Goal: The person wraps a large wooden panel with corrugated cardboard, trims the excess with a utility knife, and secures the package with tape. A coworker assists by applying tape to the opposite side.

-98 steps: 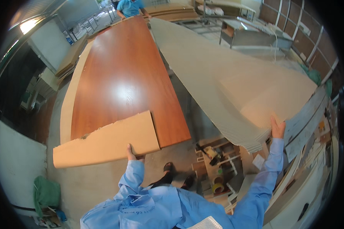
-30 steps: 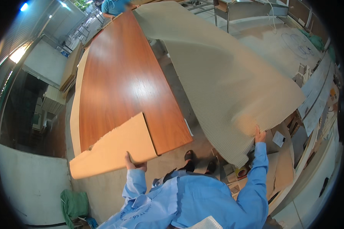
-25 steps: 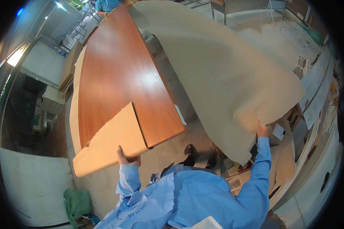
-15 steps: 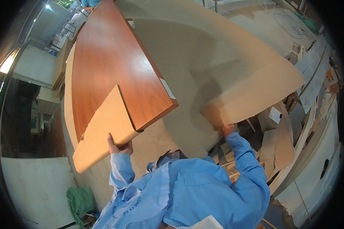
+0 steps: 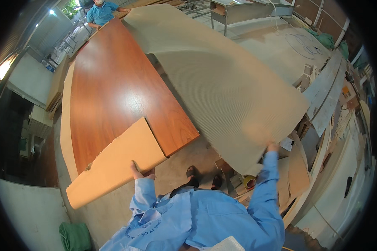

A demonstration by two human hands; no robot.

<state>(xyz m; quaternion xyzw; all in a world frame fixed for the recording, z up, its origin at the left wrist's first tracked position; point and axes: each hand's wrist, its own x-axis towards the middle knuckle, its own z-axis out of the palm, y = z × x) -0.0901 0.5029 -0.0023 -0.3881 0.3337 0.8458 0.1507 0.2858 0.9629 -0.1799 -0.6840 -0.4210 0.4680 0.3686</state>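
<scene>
A long reddish-brown wooden panel (image 5: 117, 92) stretches away from me, with cardboard along its left edge. Over its near end lies a tan cardboard flap (image 5: 117, 161) with a ragged edge. My left hand (image 5: 143, 172) pinches the flap's near fold, thumb on top and fingers curled under. Right of the panel hangs a large sheet of ribbed corrugated cardboard (image 5: 226, 96), raised and bowed. My right hand (image 5: 273, 147) is closed on its near right corner, the fingers partly hidden and slightly blurred. At the far end a co-worker (image 5: 101, 14) in blue reaches toward the sheet and the panel.
Cardboard scraps (image 5: 295, 171) and a roll of tape (image 5: 249, 181) lie near my right arm. A green bundle (image 5: 74, 236) sits at lower left. Farther back stand a metal-legged table (image 5: 251, 11) and a coil of thin hose (image 5: 303, 46) on the floor.
The corrugated sheet's near corner has swung right and toward me with my right hand. My left hand and the flap appear lower and farther right. More of the co-worker now shows.
</scene>
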